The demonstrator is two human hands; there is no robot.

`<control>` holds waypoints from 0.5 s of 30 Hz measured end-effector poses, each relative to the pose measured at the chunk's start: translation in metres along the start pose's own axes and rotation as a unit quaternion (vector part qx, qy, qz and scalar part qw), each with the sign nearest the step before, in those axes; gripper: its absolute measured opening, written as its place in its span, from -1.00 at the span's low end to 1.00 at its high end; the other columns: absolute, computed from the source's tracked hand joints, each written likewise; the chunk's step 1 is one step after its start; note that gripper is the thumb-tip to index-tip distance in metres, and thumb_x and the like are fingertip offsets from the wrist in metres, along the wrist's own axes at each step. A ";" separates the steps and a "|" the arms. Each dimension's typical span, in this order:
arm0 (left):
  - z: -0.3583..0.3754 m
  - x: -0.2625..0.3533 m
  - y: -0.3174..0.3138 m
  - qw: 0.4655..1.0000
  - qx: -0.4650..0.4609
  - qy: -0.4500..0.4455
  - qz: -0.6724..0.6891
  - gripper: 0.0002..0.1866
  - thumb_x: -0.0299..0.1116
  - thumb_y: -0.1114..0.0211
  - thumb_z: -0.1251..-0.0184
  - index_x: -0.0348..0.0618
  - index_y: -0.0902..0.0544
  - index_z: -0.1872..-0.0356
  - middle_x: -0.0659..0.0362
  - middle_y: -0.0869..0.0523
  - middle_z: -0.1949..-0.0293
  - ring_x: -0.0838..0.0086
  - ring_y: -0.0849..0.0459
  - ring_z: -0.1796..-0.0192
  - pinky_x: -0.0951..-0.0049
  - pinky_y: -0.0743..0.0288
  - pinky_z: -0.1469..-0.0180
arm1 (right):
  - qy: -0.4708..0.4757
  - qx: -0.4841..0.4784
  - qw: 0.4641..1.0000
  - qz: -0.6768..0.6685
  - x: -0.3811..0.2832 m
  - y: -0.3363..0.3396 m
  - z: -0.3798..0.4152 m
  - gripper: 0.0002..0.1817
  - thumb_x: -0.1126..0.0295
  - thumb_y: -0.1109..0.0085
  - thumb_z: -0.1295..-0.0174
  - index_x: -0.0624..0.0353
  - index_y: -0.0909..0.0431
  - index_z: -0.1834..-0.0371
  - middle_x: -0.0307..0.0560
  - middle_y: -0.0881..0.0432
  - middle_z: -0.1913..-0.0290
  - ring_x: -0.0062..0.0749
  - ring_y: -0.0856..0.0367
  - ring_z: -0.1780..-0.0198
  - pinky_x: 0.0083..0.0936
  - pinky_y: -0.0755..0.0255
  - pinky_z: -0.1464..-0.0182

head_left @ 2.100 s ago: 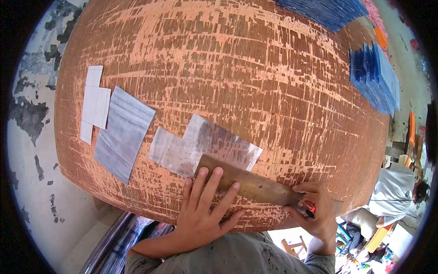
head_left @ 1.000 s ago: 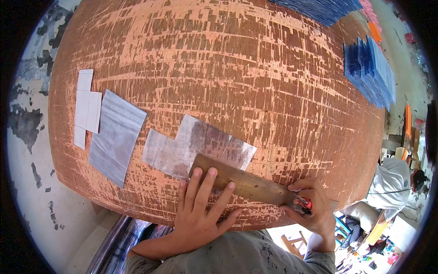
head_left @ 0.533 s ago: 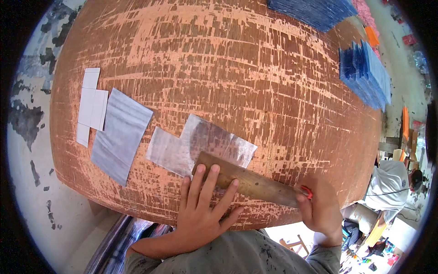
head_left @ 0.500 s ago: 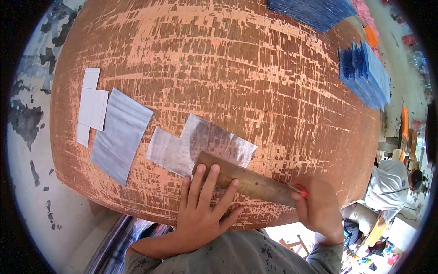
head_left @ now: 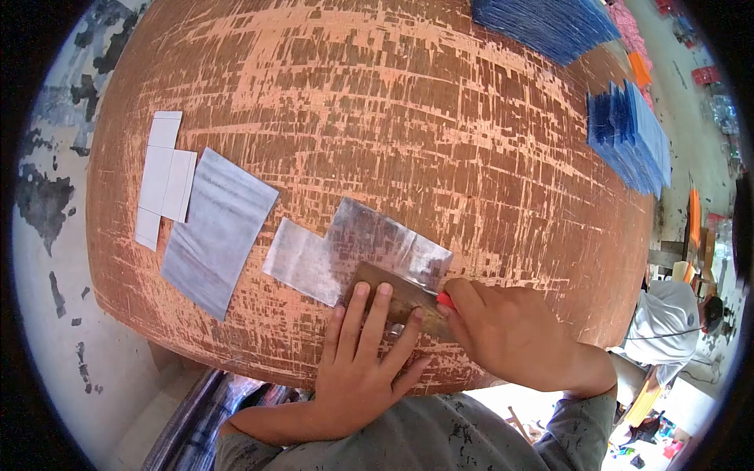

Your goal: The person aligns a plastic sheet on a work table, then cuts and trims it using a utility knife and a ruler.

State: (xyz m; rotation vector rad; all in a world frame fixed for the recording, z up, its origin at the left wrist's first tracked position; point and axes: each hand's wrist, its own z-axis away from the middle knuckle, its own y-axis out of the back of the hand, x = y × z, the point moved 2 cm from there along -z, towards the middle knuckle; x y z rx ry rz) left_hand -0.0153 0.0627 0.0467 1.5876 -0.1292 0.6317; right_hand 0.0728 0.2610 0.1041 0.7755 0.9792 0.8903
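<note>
A metal ruler-like bar [head_left: 404, 297] lies across the lower edge of a shiny translucent sheet [head_left: 377, 235] with a notched outline. My left hand [head_left: 357, 377] presses on the bar with its fingers spread. Closed around a small red tool [head_left: 446, 300], my right hand [head_left: 522, 334] rests at the bar's upper edge, right of my left hand. The tool's tip is too small to make out. To the left lie a grey-blue sheet [head_left: 218, 231] and a white card template [head_left: 166, 180] with lines on it.
The scratched brown board [head_left: 353, 102] fills the view. Blue sheets [head_left: 550, 27] lie at the top right, with a stack of folded blue pieces [head_left: 628, 137] below them. A person in a white shirt [head_left: 666, 322] is at the far right.
My right hand has moved left along the bar with the red tool, closer to my left hand. The sheets, the bar and my left hand appear slightly further right in the view.
</note>
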 end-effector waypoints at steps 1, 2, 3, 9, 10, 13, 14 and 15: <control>0.001 0.000 -0.002 1.000 -0.004 -0.007 -0.007 -0.36 0.17 -0.40 -0.51 0.11 -0.69 -0.48 -0.24 -0.39 -0.66 -0.24 -0.31 -0.70 -0.27 -0.20 -0.64 | 0.000 -0.001 1.000 0.000 0.000 0.001 0.000 -0.79 0.28 -0.20 -0.59 0.20 -0.50 0.04 0.02 -0.73 0.34 -0.07 -0.83 0.41 -0.22 -0.68 0.43; 0.001 -0.001 -0.003 1.000 -0.009 -0.015 -0.015 -0.34 0.19 -0.43 -0.47 0.11 -0.69 -0.47 -0.26 -0.33 -0.67 -0.30 -0.26 -0.71 -0.33 -0.19 -0.64 | 0.001 -0.001 1.000 -0.002 0.000 0.002 0.000 -0.79 0.28 -0.20 -0.58 0.20 -0.49 0.04 0.02 -0.73 0.34 -0.07 -0.83 0.41 -0.23 -0.68 0.42; 0.001 -0.001 -0.003 1.000 -0.009 -0.015 -0.014 -0.34 0.19 -0.43 -0.47 0.11 -0.69 -0.47 -0.26 -0.33 -0.67 -0.30 -0.26 -0.71 -0.33 -0.19 -0.64 | 0.002 0.000 1.000 -0.004 0.000 0.003 0.000 -0.79 0.27 -0.21 -0.58 0.20 -0.49 0.05 0.02 -0.73 0.34 -0.07 -0.83 0.40 -0.23 -0.68 0.42; 0.000 0.000 -0.003 1.000 0.000 -0.017 -0.018 -0.34 0.19 -0.45 -0.47 0.11 -0.70 -0.47 -0.25 -0.35 -0.66 -0.30 -0.29 -0.69 -0.31 -0.29 -0.59 | 0.006 -0.002 1.000 -0.011 0.002 0.004 -0.001 -0.79 0.28 -0.22 -0.57 0.20 -0.49 0.04 0.00 -0.71 0.36 -0.08 -0.83 0.38 -0.23 -0.68 0.42; 0.000 0.000 -0.003 1.000 0.000 -0.017 -0.019 -0.33 0.19 -0.46 -0.46 0.11 -0.69 -0.47 -0.25 -0.35 -0.66 -0.30 -0.29 -0.69 -0.31 -0.28 -0.59 | 0.006 -0.002 1.000 -0.012 0.003 0.004 -0.001 -0.79 0.28 -0.22 -0.57 0.20 -0.49 0.04 0.00 -0.71 0.36 -0.08 -0.83 0.38 -0.23 -0.68 0.42; 0.001 0.000 -0.004 1.000 -0.002 -0.017 -0.020 -0.32 0.19 -0.46 -0.46 0.12 -0.69 -0.48 -0.25 -0.34 -0.67 -0.30 -0.28 -0.70 -0.31 -0.28 -0.60 | 0.017 -0.008 1.000 -0.016 0.005 0.004 -0.002 -0.79 0.28 -0.22 -0.58 0.19 -0.49 0.03 0.01 -0.72 0.35 -0.07 -0.83 0.38 -0.23 -0.69 0.41; 0.001 0.000 -0.004 1.000 -0.005 -0.016 -0.021 -0.32 0.20 -0.46 -0.46 0.12 -0.68 -0.49 -0.25 -0.33 -0.67 -0.30 -0.28 -0.70 -0.31 -0.27 -0.60 | 0.017 -0.017 1.000 -0.018 0.005 0.005 -0.002 -0.79 0.28 -0.21 -0.59 0.19 -0.48 0.01 0.03 -0.72 0.32 -0.07 -0.84 0.36 -0.23 -0.69 0.40; 0.001 0.000 -0.004 1.000 -0.005 -0.016 -0.021 -0.32 0.20 -0.46 -0.46 0.12 -0.68 -0.49 -0.25 -0.33 -0.67 -0.30 -0.28 -0.70 -0.31 -0.27 -0.60 | 0.018 -0.026 0.999 -0.020 0.005 0.007 -0.003 -0.78 0.27 -0.20 -0.60 0.20 -0.47 -0.01 0.05 -0.72 0.30 -0.06 -0.84 0.34 -0.22 -0.69 0.40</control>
